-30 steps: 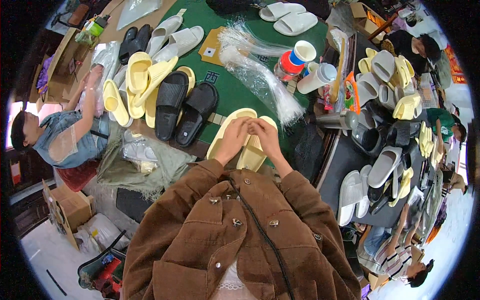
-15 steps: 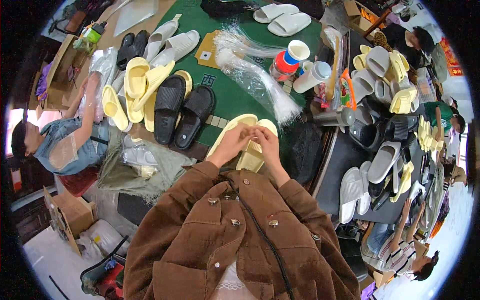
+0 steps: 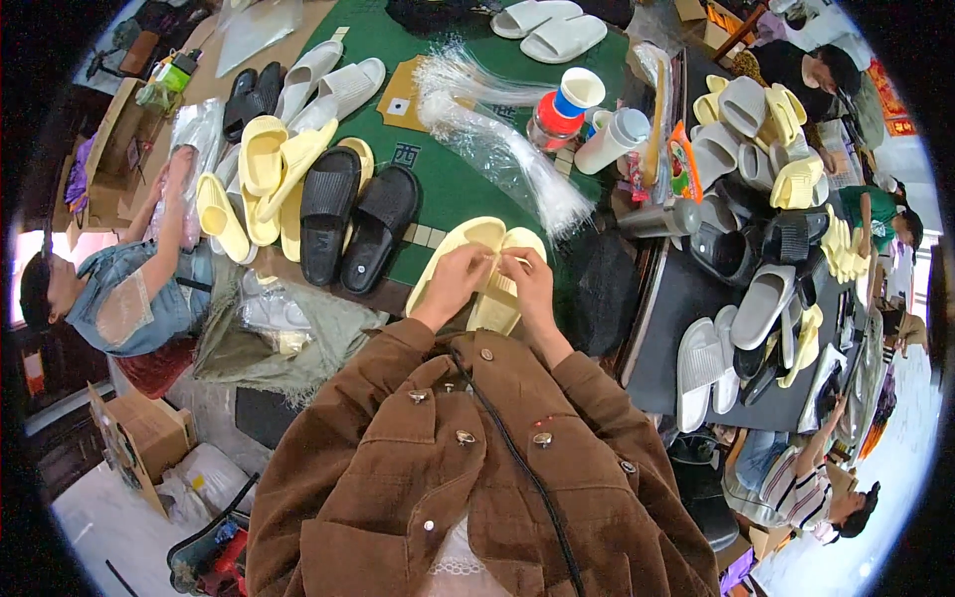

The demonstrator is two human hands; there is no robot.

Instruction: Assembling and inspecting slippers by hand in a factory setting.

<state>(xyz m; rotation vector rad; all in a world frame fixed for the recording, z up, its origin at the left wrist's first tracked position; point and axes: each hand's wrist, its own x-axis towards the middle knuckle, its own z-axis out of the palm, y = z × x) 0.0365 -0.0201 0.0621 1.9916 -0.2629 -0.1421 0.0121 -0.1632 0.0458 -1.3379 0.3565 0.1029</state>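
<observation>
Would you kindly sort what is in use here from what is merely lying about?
In use: left hand, right hand, pair of yellow slippers.
Lying about: black slippers, clear plastic bags, paper cup, white slippers.

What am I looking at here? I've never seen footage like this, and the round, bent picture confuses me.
There is no machine: a person in a brown jacket wears a wide fisheye camera on the head, looking down at their own two bare hands. The lens bends straight edges, hence the round look.

The left hand and right hand both grip a pair of pale yellow slippers lying side by side at the near edge of a green table.

Further out lie a pair of black slippers, a heap of yellow slippers, white slippers, a bundle of clear plastic bags and some cups. To the right, a dark surface holds a pile of grey, black and yellow slippers. Other people sit around the edges.
</observation>
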